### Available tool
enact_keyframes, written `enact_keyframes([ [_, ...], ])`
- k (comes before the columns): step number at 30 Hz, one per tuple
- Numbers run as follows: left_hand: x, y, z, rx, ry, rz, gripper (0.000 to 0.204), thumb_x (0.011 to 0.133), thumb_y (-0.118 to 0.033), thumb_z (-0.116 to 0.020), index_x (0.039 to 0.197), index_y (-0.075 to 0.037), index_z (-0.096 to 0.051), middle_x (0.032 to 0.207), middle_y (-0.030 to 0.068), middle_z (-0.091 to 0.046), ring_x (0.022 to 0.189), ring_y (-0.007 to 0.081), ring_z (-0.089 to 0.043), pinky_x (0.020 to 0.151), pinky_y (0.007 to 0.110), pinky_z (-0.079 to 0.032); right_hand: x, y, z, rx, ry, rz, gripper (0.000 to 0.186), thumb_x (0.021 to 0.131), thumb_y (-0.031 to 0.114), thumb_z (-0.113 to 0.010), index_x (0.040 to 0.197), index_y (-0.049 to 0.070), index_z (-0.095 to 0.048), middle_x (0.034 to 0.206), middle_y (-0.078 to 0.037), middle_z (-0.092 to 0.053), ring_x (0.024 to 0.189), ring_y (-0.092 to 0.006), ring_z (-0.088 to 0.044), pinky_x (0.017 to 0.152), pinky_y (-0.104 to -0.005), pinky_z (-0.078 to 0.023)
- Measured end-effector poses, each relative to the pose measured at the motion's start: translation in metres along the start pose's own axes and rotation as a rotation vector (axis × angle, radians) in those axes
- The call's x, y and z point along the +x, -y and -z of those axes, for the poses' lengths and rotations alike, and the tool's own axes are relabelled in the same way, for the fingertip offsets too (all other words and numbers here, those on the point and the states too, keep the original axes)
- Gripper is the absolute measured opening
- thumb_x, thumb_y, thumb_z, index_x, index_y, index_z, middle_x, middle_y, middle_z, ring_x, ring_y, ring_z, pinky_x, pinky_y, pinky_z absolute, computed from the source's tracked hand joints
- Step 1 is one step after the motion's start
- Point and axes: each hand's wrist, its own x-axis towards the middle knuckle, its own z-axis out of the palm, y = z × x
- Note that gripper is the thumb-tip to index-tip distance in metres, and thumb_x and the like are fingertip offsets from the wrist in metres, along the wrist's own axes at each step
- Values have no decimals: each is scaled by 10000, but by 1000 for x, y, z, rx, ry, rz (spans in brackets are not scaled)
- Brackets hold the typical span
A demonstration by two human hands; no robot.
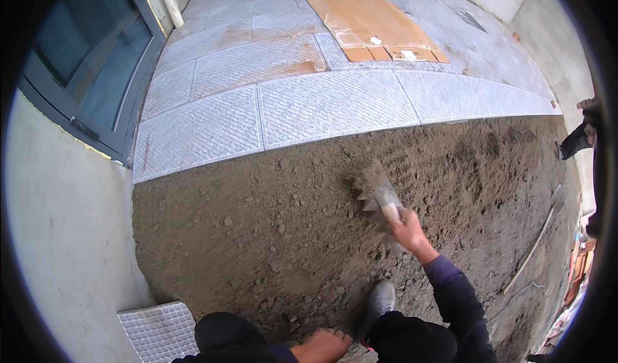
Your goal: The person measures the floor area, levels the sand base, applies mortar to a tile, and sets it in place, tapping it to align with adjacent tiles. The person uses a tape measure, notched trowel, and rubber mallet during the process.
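Observation:
My right hand [409, 229] is closed round the pale handle of a notched trowel [386, 197]. The blade has a jagged, toothed edge and carries some of the grey-brown dry mortar, blurred by motion. It sits low over the mortar bed [257, 234], which is loose and lumpy with small clods. By my knees, at the lower edge, my left hand [325, 345] has its fingers curled in, with nothing seen in them. Beyond the bed lie light grey paving slabs [335, 105] with a diagonal ribbed texture, their near edge bordering the mortar.
A gridded tile [159, 329] lies at lower left by the wall. Cardboard [380, 21] covers part of the slabs. A long-handled shovel [531, 250] lies on the right. Another person's leg [576, 141] shows at the right edge. A dark-framed glass door [90, 60] stands left.

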Motion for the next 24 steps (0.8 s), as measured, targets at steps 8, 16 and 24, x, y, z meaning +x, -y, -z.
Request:
enact_keyframes([
  [8, -33, -26, 14, -16, -136, -78, 262, 809, -201, -636, 1010, -49, -708, 838, 128, -666, 741, 313, -658, 557, 454, -483, 22, 30, -78, -173, -148, 100, 575, 1049, 508, -573, 852, -29, -634, 658, -95, -628, 534, -207, -604, 507, -381, -477],
  [16, -50, -23, -14, 41, -43, -141, 216, 808, -190, -630, 966, -73, -721, 828, 129, -662, 742, 324, -652, 571, 457, -466, 29, 90, -212, 667, 289, -221, 316, 1092, 349, -536, 943, 71, -541, 710, -2, -529, 513, -107, -460, 418, -286, -378],
  [24, -54, -12, -10, 42, 7, -160, 208, 812, -195, -632, 959, -79, -723, 829, 130, -662, 748, 320, -652, 578, 455, -463, 27, 140, -282, -195, 156, 322, 571, 1017, 491, -606, 1081, -72, -671, 900, -320, -707, 894, -459, -715, 785, -512, -551],
])
